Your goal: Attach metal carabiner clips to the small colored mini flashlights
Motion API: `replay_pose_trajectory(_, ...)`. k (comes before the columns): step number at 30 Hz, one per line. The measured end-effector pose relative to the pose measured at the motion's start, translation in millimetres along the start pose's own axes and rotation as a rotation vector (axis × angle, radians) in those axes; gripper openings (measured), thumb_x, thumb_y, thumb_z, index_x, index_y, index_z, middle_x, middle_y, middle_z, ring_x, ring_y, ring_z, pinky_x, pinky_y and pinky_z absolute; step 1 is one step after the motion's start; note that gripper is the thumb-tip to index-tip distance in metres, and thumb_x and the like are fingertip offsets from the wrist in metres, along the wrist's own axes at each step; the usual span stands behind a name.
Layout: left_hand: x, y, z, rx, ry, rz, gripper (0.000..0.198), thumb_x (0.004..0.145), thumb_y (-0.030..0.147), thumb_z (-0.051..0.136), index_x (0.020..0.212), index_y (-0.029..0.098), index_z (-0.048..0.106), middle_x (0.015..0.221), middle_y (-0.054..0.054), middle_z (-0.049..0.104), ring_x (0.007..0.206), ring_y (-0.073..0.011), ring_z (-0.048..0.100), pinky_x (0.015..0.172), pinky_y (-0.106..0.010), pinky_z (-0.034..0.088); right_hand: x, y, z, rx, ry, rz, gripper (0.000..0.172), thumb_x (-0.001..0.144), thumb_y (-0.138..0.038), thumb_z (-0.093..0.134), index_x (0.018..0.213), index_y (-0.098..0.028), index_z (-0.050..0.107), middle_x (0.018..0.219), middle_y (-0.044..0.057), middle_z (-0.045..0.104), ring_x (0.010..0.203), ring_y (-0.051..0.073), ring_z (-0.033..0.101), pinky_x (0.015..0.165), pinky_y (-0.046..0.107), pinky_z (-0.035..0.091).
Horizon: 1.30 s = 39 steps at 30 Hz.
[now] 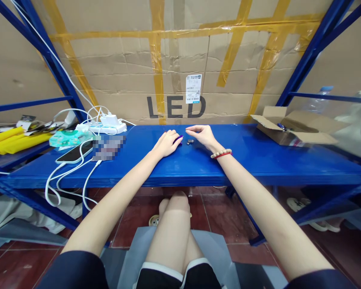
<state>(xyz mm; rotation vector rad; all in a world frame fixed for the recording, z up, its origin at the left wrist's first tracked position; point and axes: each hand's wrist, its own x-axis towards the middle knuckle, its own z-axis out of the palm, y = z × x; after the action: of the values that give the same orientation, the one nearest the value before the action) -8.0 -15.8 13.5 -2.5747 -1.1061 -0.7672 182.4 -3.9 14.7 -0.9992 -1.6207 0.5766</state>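
My left hand [167, 143] rests palm down on the blue table [240, 154], fingers curled over a small purple object [178, 139] that shows beside the thumb. Most of that object is hidden, so its kind cannot be told. Just to the right lie several small shiny metal pieces [190, 141], too small to name. My right hand [203, 134] is beside and partly over them, thumb and fingertips brought together in a pinch. Whatever is between those fingertips is too small to make out. A beaded bracelet and a red band circle the right wrist.
At left are a phone [75, 151] with white cables, a power strip [111, 127], a teal packet [70, 137] and yellow material [18, 140]. An open cardboard box [289, 130] stands at right. Behind rises a taped cardboard sheet [123, 80], between blue frame posts.
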Motion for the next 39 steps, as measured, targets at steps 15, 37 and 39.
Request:
replay_pose_trajectory(15, -1.0, 1.1, -1.4, -0.008, 0.010, -0.018, 0.037, 0.098, 0.033, 0.027, 0.092, 0.016, 0.059, 0.098, -0.009, 0.062, 0.097, -0.0222, 0.055, 0.093, -0.038, 0.040, -5.5, -6.3, 4.6, 0.082, -0.127, -0.006, 0.038, 0.060, -0.048, 0.076, 0.081, -0.016, 0.075, 0.087, 0.006, 0.073, 0.077, 0.017, 0.064, 0.069, 0.028, 0.050)
replay_pose_trajectory(37, -0.3, -2.0, -2.8, -0.062, 0.039, -0.009, 0.038, 0.099, 0.030, 0.025, 0.101, 0.016, 0.060, 0.104, -0.008, 0.064, 0.100, -0.0214, 0.055, 0.092, -0.035, 0.040, -12.7, -2.9, -8.9, -0.680, -0.136, 0.142, 0.022, 0.075, -0.045, 0.065, 0.083, -0.028, 0.076, 0.089, 0.000, 0.073, 0.086, 0.019, 0.065, 0.079, 0.032, 0.047)
replay_pose_trajectory(39, -0.3, -1.1, -3.0, -0.065, 0.047, -0.017, 0.037, 0.099, 0.030, 0.026, 0.104, 0.016, 0.060, 0.107, -0.008, 0.064, 0.101, -0.0214, 0.055, 0.092, -0.035, 0.040, -11.9, -3.0, -9.3, -0.685, -0.133, 0.141, 0.020, 0.076, -0.044, 0.065, 0.084, -0.028, 0.076, 0.090, 0.000, 0.073, 0.086, 0.019, 0.065, 0.079, 0.031, 0.047)
